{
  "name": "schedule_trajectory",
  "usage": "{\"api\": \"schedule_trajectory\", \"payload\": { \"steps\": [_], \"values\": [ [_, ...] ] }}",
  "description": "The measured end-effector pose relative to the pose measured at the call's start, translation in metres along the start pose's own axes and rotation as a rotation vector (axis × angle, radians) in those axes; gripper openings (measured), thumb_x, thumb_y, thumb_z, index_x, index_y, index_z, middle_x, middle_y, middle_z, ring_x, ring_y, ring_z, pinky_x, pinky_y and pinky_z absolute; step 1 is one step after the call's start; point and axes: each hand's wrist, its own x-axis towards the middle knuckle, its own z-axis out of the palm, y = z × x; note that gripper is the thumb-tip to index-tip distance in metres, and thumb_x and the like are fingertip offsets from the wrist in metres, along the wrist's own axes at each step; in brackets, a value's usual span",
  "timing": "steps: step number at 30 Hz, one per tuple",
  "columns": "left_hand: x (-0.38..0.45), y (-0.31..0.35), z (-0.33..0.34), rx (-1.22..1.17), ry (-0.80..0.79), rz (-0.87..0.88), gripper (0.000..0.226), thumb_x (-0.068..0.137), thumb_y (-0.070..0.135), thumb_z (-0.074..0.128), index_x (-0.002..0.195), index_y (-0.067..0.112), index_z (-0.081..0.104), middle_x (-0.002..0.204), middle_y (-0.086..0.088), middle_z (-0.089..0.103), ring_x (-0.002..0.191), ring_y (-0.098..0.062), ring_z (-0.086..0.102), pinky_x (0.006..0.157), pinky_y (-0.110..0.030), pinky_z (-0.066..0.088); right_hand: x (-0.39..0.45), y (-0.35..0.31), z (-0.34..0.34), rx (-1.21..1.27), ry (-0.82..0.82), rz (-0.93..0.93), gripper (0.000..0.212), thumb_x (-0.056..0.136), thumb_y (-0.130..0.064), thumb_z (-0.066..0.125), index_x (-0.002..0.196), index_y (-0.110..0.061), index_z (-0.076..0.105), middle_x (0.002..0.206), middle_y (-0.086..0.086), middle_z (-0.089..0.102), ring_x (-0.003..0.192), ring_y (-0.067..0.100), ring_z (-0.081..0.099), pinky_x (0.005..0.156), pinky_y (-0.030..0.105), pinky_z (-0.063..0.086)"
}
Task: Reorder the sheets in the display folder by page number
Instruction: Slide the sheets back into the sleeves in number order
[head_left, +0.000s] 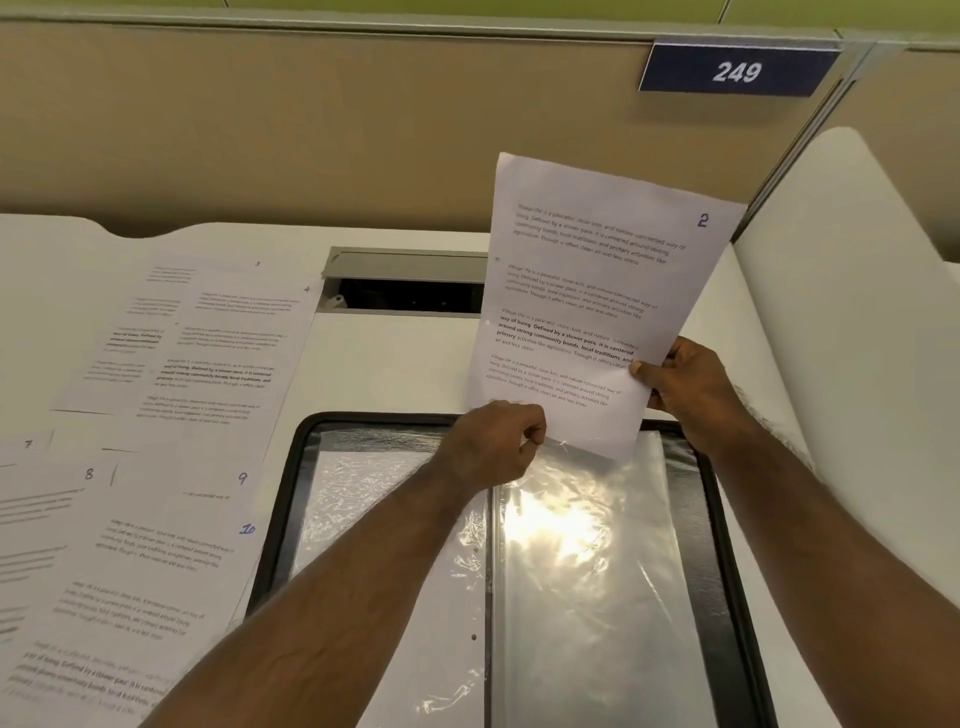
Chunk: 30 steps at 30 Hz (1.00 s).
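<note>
- The right hand (691, 387) pinches the right edge of the sheet marked 2 (592, 306), thumb on its printed face, holding it upright above the far edge of the open display folder (719, 519).
- The left hand (496, 444), fingers curled, pinches the top of a clear sleeve (587, 545) at the sheet's lower corner.
- Loose sheets (171, 395) numbered 3, 4, 7, 8, 9 and 10 lie overlapping on the table (384, 364), left of the folder.
- A sign reading 249 (737, 70) hangs on the far partition.

1 display folder (291, 493), 1 held sheet (587, 291), 6 numbered sheets (208, 353) on the desk, 2 hands (493, 447).
</note>
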Motion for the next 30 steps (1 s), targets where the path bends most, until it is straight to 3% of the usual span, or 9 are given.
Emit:
{"api": "schedule_trajectory", "payload": {
  "steps": [4, 8, 15, 18, 20, 24, 30],
  "values": [
    [0.002, -0.002, 0.001, -0.030, 0.003, -0.031, 0.012, 0.084, 0.017, 0.059, 0.088, 0.029, 0.059, 0.089, 0.012, 0.066, 0.086, -0.013, 0.059, 0.073, -0.033, 0.052, 0.000, 0.002, -0.009, 0.006, 0.007, 0.030, 0.028, 0.089, 0.002, 0.064, 0.112, -0.013, 0.063, 0.104, 0.003, 0.071, 0.091, 0.018, 0.070, 0.073, 0.032, 0.060],
    [0.003, -0.004, -0.001, -0.047, -0.046, -0.075, 0.018, 0.088, 0.020, 0.058, 0.099, 0.029, 0.067, 0.100, 0.011, 0.071, 0.093, -0.011, 0.064, 0.080, -0.029, 0.053, -0.001, 0.003, -0.020, -0.027, -0.046, 0.097, 0.032, 0.089, 0.004, 0.063, 0.117, -0.010, 0.062, 0.106, 0.006, 0.071, 0.092, 0.018, 0.069, 0.065, 0.025, 0.061],
    [0.001, -0.010, -0.004, -0.047, -0.105, -0.093, 0.007, 0.087, 0.025, 0.062, 0.091, 0.030, 0.065, 0.095, 0.014, 0.060, 0.090, -0.009, 0.057, 0.084, -0.037, 0.052, -0.001, 0.002, -0.040, -0.050, 0.011, 0.106, 0.029, 0.090, 0.006, 0.062, 0.113, -0.012, 0.062, 0.100, 0.001, 0.069, 0.086, 0.016, 0.067, 0.056, 0.022, 0.059],
    [0.002, -0.005, -0.006, -0.103, -0.097, -0.073, 0.012, 0.082, 0.019, 0.062, 0.089, 0.029, 0.065, 0.092, 0.016, 0.061, 0.088, -0.008, 0.058, 0.083, -0.037, 0.053, 0.002, 0.001, -0.043, 0.007, 0.111, 0.026, 0.026, 0.090, 0.002, 0.063, 0.105, -0.019, 0.064, 0.103, -0.001, 0.070, 0.093, 0.018, 0.068, 0.068, 0.030, 0.060],
    [0.003, 0.002, -0.006, -0.114, -0.130, -0.054, 0.013, 0.081, 0.017, 0.061, 0.089, 0.027, 0.064, 0.092, 0.017, 0.061, 0.088, -0.008, 0.059, 0.084, -0.035, 0.053, 0.003, -0.002, -0.042, 0.051, 0.167, -0.034, 0.027, 0.090, 0.000, 0.063, 0.110, -0.018, 0.064, 0.107, -0.002, 0.070, 0.100, 0.019, 0.068, 0.076, 0.035, 0.059],
    [0.002, 0.019, 0.000, -0.069, -0.157, 0.016, 0.012, 0.086, 0.025, 0.063, 0.095, 0.030, 0.069, 0.099, 0.015, 0.064, 0.090, -0.007, 0.060, 0.080, -0.028, 0.049, -0.002, -0.010, -0.028, 0.133, 0.198, -0.129, 0.030, 0.091, -0.001, 0.063, 0.118, -0.015, 0.062, 0.105, -0.007, 0.070, 0.097, 0.010, 0.068, 0.072, 0.026, 0.060],
    [-0.002, 0.035, 0.012, -0.051, -0.012, 0.079, 0.013, 0.091, 0.027, 0.064, 0.099, 0.032, 0.072, 0.101, 0.011, 0.060, 0.090, -0.012, 0.060, 0.077, -0.029, 0.048, -0.009, -0.009, -0.002, 0.152, 0.152, -0.181, 0.029, 0.091, -0.003, 0.063, 0.118, -0.013, 0.062, 0.109, 0.000, 0.071, 0.099, 0.015, 0.070, 0.079, 0.032, 0.059]
  ]
}}
